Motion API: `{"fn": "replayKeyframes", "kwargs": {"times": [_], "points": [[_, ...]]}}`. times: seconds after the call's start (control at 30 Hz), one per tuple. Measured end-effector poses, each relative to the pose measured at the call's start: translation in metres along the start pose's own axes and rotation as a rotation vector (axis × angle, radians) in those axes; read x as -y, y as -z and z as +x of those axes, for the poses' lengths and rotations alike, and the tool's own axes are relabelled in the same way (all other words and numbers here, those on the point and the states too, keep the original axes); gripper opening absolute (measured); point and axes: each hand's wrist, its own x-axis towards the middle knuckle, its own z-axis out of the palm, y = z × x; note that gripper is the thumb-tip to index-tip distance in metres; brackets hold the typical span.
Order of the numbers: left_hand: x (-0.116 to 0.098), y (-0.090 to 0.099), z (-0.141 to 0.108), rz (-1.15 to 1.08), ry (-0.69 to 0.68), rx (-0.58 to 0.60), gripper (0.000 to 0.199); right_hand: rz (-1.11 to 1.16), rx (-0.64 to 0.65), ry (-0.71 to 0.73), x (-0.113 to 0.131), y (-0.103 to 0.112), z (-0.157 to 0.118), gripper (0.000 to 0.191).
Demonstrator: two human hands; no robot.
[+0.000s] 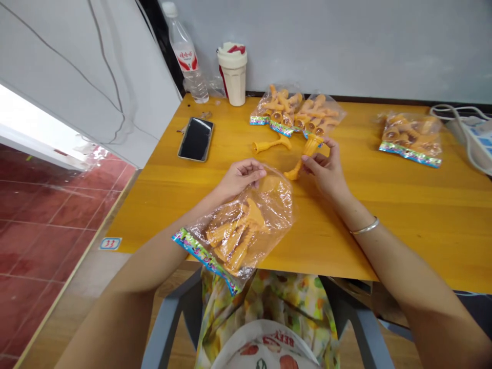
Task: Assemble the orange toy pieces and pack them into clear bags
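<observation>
My left hand [245, 178] pinches the upper edge of a clear plastic bag [274, 210], which hangs over the table's front edge. Several orange plastic pieces [238, 236] lie inside it, and a colourful printed strip runs along its lower end. In my right hand [325, 166] is one orange piece [310, 147], held tilted above the table just right of the bag, its wider end up. Another loose orange piece [271, 145] lies on the table beyond my hands.
Two filled bags [282, 110] [319, 114] lie at the back of the wooden table [403, 220], another bag [413, 136] at the right by a white cable and power strip [476, 136]. A phone [196, 139], bottle [188, 56] and cup [233, 74] stand or lie back left.
</observation>
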Motion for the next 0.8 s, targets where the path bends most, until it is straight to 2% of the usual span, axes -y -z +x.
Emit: {"fn": "replayKeyframes", "kwargs": {"times": [0.13,0.33,0.47,0.57,0.8], "points": [[0.003,0.0,0.0,0.008,0.014,-0.017,0.027,0.179,0.01,-0.136,0.008,-0.015,-0.01,0.066],[0.005,0.0,-0.001,0.002,0.015,-0.021,0.026,0.334,0.172,-0.243,0.028,-0.031,-0.03,0.059],[0.004,-0.001,-0.002,0.01,0.01,-0.002,0.028,0.431,0.286,-0.376,0.037,-0.035,-0.038,0.054],[0.001,0.0,-0.002,0.03,-0.01,0.019,0.028,0.409,0.401,-0.445,0.039,-0.037,-0.04,0.046],[-0.002,-0.002,-0.003,0.071,-0.022,-0.011,0.029,0.239,0.637,-0.392,0.041,-0.029,-0.038,0.041]]}}
